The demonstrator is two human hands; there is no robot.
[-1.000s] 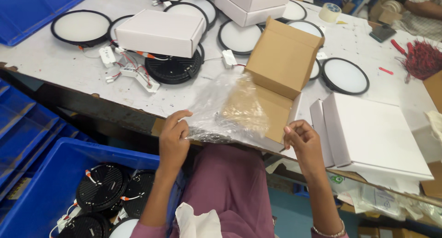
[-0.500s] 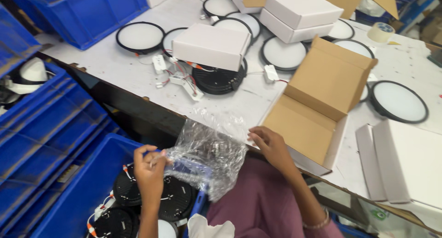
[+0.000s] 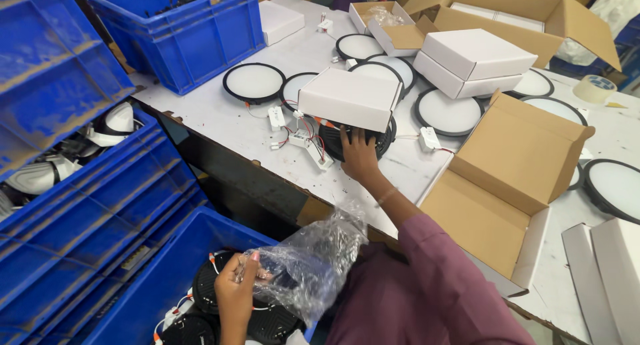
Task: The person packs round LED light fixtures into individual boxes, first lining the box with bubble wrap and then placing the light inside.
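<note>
My left hand (image 3: 235, 286) grips a crumpled clear plastic bag (image 3: 308, 265) low over a blue crate (image 3: 167, 278) of round black lights. My right hand (image 3: 359, 153) reaches across the white table (image 3: 220, 115) and rests on a black round light (image 3: 381, 140) lying under a closed white box (image 3: 350, 97). A small white driver with red wires (image 3: 301, 140) lies just left of that hand. An open brown cardboard box (image 3: 513, 185) sits to the right of my forearm.
Several white-faced round lights (image 3: 253, 83) and stacked white boxes (image 3: 473, 62) cover the table. Blue crates (image 3: 187, 32) stand at the far left corner and stack on the left (image 3: 67, 152). A tape roll (image 3: 595, 88) lies at the far right.
My right hand has let go of the plastic bag and reached forward onto the black light on the table. My left hand keeps the bag, now lower over the crate.
</note>
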